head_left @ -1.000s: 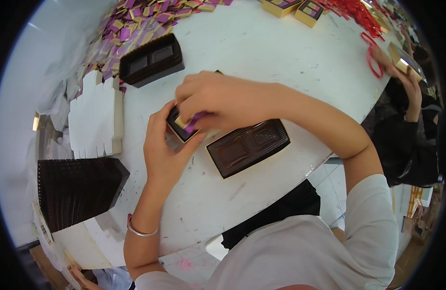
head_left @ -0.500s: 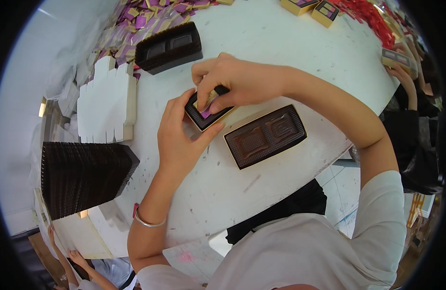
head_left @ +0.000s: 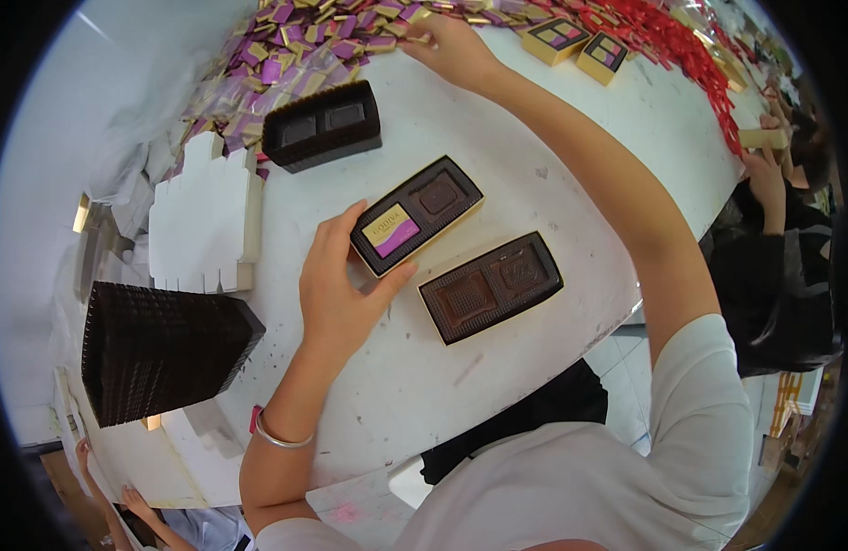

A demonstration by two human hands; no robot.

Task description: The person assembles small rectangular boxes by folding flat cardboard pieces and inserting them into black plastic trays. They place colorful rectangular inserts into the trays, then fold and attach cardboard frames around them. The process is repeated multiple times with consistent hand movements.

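My left hand (head_left: pixel 337 271) grips the near left end of a gold-edged box (head_left: pixel 420 240) resting on the table, fingers on one side and thumb on the other. Inside is a black plastic tray (head_left: pixel 435 195) with two compartments. A gold-and-purple wrapped square (head_left: pixel 391 230) lies in the left one; the right one holds nothing. My right hand (head_left: pixel 447 53) reaches to the far edge of a heap of similar wrapped squares (head_left: pixel 286 41), its fingers bent and apart. Nearer me sits a second box with an unfilled dark tray (head_left: pixel 491 287).
Stacked black trays stand at the left (head_left: pixel 167 354) and far left (head_left: pixel 323 124). White flat card pieces (head_left: pixel 203 216) lie between them. Two filled boxes (head_left: pixel 602 57) and red ribbons (head_left: pixel 695 60) are at the back right. Another person's hand (head_left: pixel 766 179) holds a box at the right.
My right hand has left the box and moved away to the heap. The wrapped square now lies uncovered in the left compartment. My left hand keeps its hold.
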